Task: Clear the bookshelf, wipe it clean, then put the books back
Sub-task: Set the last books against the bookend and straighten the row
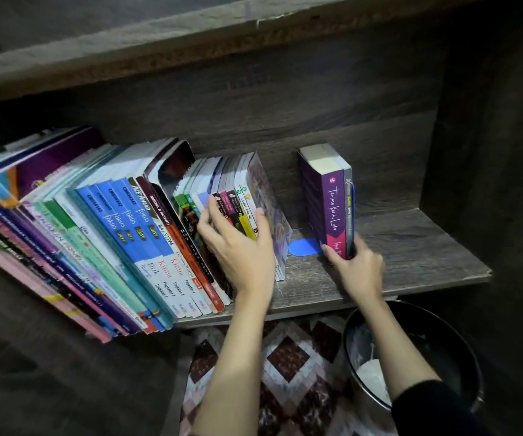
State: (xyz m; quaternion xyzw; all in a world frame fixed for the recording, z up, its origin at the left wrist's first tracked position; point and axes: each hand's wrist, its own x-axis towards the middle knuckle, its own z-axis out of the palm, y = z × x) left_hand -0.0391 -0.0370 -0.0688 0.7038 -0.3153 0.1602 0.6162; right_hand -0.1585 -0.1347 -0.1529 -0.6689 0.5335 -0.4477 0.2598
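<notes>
Left hand (241, 247): we see its fingers (214, 212) spread wide and laid flat over the spines of the small paperbacks (241, 212), thumb on the right-hand side of the group; they press rather than wrap.
Right hand (356, 265): its fingers (332, 251) are curled and clamped on the foot of the purple book (329, 199) and the thin grey book (348, 209) beside it, both upright.
Between the hands: we see a blue bookend foot (302, 247) lying flat on the shelf (411, 247), just left of the right fingers.
Left of the left fingers: a long row of textbooks (122, 234) leaning leftward.
Bin (411, 354): below the right wrist, on the patterned rug (285, 357); we see a black bin holding white crumpled material (370, 372) we cannot identify.
</notes>
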